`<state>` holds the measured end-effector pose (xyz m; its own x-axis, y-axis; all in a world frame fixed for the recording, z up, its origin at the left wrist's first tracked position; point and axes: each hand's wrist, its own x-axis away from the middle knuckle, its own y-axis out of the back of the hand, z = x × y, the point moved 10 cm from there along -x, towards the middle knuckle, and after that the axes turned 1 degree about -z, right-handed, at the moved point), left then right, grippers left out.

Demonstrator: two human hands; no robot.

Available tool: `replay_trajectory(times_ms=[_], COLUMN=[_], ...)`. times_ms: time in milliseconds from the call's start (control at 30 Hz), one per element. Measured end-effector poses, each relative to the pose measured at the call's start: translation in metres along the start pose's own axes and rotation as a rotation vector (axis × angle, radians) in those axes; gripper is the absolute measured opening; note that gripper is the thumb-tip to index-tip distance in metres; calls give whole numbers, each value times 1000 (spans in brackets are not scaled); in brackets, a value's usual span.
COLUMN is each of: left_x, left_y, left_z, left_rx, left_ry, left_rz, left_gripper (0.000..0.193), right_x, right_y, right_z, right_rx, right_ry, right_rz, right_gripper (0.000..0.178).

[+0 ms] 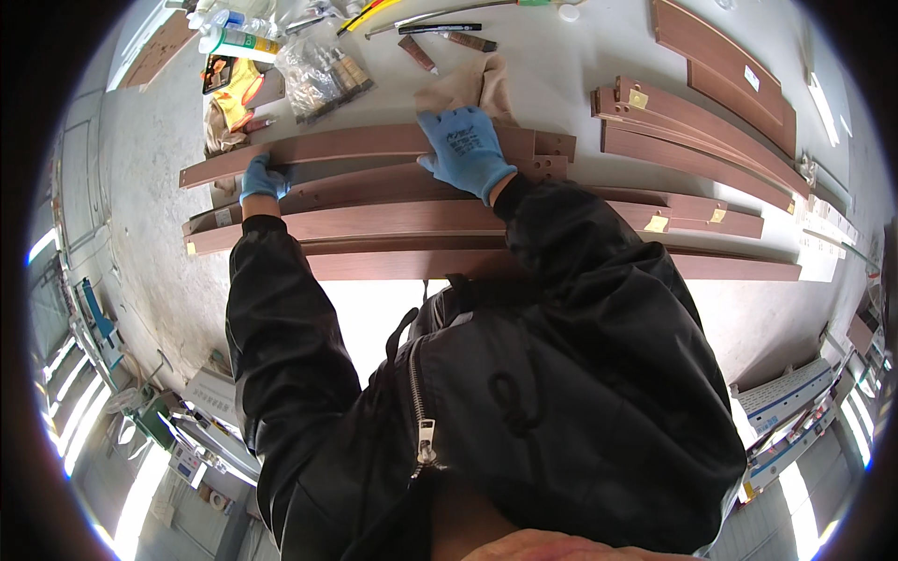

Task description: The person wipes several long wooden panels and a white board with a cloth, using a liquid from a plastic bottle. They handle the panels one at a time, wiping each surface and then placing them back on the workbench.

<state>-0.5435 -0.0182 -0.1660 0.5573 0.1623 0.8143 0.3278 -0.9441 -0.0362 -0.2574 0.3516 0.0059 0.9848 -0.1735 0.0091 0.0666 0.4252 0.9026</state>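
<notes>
A long reddish-brown wood-grain board (pixel 351 143) lies across the far side of the work surface, in front of me. My left hand (pixel 265 178), in a blue glove, is closed on its near edge toward the left end. Further right, my right hand (pixel 466 150), gloved alike, lies across the same board, thumb on the near side and fingers at the far edge. The fingertips touch or sit just before a crumpled beige cloth (pixel 477 84). Nearer to me run more brown boards (pixel 393 221), some with small yellow stickers.
A clear plastic bag of small tubes (pixel 325 79), a cartridge-like bottle (pixel 240 43) and yellow-orange gloves (pixel 245 84) lie at the back left. Brown tubes (pixel 418 54) and a black marker (pixel 440 28) lie behind the cloth. More boards (pixel 692 126) are stacked at the right.
</notes>
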Motion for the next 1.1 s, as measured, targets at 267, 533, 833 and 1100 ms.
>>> replay_trajectory(times_ms=[267, 533, 833, 1100], left_x=[25, 108, 156, 168], left_y=[-23, 39, 165, 151], left_z=[-35, -113, -51, 70], left_rx=[153, 222, 278, 295], left_ry=[-161, -347, -306, -324], left_rz=[165, 469, 490, 619], left_gripper=[18, 28, 27, 18], right_x=[-8, 92, 186, 181], right_y=[74, 106, 31, 49], right_z=[4, 44, 104, 121], right_rx=[45, -194, -296, -256], right_ry=[199, 398, 518, 518], right_rz=[-350, -357, -225, -247], right_gripper=[63, 38, 23, 25])
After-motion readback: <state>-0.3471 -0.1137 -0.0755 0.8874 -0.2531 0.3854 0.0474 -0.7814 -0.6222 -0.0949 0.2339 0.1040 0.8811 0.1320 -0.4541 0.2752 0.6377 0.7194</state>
